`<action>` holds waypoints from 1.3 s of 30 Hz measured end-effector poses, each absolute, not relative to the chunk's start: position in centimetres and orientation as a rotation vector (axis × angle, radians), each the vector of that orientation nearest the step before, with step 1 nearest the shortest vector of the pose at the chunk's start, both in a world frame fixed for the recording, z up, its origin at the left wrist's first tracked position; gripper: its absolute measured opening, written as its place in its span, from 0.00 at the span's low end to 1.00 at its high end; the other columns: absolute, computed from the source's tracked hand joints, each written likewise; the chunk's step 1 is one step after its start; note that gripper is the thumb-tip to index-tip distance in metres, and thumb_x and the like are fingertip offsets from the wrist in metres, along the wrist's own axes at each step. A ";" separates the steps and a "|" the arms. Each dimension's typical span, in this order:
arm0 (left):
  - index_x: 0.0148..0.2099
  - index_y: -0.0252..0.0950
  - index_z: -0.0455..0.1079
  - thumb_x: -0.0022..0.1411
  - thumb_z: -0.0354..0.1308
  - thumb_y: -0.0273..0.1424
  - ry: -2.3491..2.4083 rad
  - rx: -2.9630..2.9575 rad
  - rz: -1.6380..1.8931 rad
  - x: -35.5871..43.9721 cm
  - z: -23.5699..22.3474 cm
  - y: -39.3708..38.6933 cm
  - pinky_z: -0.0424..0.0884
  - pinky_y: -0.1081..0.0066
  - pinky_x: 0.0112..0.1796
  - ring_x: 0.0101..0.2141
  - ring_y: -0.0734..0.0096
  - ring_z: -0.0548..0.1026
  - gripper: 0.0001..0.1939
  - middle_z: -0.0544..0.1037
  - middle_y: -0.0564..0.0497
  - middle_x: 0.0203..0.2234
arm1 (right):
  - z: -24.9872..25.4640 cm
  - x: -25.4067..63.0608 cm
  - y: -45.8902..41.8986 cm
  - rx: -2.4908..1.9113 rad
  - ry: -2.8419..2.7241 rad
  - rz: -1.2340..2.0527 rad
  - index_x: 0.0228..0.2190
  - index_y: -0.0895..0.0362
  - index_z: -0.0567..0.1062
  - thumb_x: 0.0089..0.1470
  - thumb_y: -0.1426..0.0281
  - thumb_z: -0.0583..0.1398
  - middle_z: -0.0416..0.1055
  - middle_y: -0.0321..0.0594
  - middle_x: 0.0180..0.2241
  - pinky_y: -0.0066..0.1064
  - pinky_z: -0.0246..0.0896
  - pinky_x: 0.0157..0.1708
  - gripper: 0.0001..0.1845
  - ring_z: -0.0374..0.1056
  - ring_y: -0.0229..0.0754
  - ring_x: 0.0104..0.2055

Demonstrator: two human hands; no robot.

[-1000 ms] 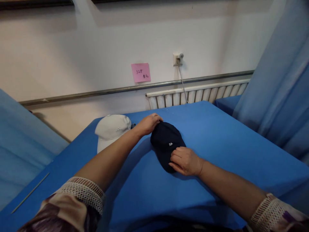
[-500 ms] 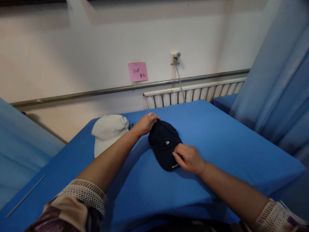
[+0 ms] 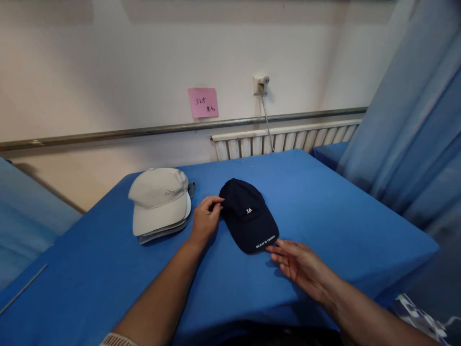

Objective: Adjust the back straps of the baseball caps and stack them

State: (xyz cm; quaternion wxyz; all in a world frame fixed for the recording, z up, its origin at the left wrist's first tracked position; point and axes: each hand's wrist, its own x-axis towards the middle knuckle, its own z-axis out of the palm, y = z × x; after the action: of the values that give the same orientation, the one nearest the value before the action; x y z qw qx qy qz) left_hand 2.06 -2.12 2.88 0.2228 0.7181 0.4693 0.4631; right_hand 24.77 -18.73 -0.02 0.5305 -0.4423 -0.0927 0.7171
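A navy baseball cap (image 3: 240, 204) lies on the blue-covered table (image 3: 324, 206), its brim turned toward me and to the right. White letters mark its front, and small white lettering runs along the brim edge. My left hand (image 3: 206, 218) is closed at the cap's left side, thumb and fingers pinching the edge there. At the brim's front corner is my right hand (image 3: 298, 264), its fingers stretched out and apart, the tips touching the brim edge. To the left sits a stack of caps with a light grey cap (image 3: 158, 197) on top.
A thin rod (image 3: 23, 290) lies at the table's left. Behind the table are a radiator (image 3: 288, 139), a metal rail (image 3: 154, 130), a socket with a plugged-in cord (image 3: 260, 86) and a pink note (image 3: 203, 102). Blue curtains (image 3: 406, 129) hang at both sides.
My left hand has come down from the cap's top to its left side. My right hand has opened and shifted to the brim's front edge, uncovering the lettering.
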 end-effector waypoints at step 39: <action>0.37 0.39 0.75 0.56 0.51 0.38 1.525 2.049 0.665 0.9 -0.1 1.4 0.71 0.65 0.40 0.34 0.62 0.76 0.14 0.79 0.51 0.33 | -4.7 51.3 9.7 -1.035 0.110 0.935 0.51 0.58 0.69 0.61 0.63 0.59 0.68 0.46 0.51 0.45 0.69 0.46 0.19 0.69 0.46 0.48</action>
State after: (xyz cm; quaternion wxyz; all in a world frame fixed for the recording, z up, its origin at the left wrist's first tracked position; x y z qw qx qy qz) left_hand 0.91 1.36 -0.09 0.2483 0.7520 0.5597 0.2439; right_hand 51.30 9.73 -4.70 0.7652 -0.4762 0.0507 0.4303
